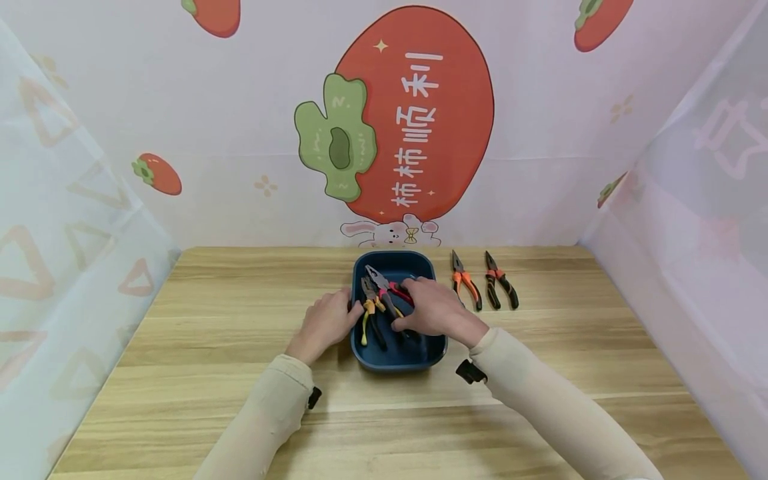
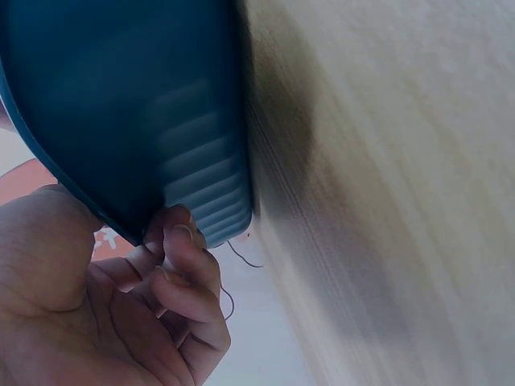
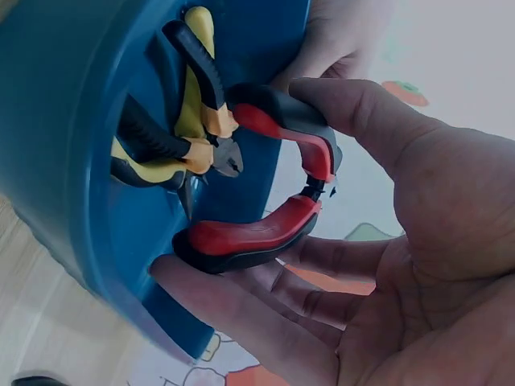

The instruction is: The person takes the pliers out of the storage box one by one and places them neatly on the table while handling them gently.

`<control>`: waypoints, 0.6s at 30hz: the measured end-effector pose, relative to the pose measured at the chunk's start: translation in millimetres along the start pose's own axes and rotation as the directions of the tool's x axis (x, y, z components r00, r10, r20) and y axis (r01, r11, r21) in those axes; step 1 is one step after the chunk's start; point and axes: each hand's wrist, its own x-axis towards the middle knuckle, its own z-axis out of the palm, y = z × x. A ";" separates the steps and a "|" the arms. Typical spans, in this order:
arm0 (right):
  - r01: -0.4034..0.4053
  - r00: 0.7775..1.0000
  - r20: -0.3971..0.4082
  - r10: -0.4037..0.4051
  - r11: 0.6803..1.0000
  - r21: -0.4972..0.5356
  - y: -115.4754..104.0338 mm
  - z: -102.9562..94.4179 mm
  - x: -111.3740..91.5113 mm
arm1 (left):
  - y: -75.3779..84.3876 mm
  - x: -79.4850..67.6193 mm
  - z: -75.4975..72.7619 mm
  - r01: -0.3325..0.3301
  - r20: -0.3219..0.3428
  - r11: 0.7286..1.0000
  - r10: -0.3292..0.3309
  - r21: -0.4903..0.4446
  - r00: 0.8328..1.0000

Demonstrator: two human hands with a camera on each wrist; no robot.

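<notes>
Head view: right hand (image 1: pixel 435 310) holds red-handled pliers (image 1: pixel 383 291) in the bin (image 1: pixel 396 367), left hand (image 1: pixel 328 321) grips it; positioning, I'd say, needing steadiness next.

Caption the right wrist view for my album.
Right-hand fingers hold red pliers near yellow pliers in a blue box.

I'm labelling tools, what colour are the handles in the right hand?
The handles are red and black, clearest in the right wrist view.
</notes>
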 end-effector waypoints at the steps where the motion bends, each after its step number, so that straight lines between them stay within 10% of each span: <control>1: 0.000 1.000 -0.006 0.000 1.000 0.005 0.5 -0.6 -1.4 | 0.1 -0.2 0.0 0.002 0.001 1.000 -0.002 -0.003 1.000; 18: 0.004 0.996 -0.093 0.002 0.998 0.063 19.7 -11.9 -21.9 | -0.1 -0.7 1.1 -0.013 -0.016 1.000 0.013 -0.022 1.000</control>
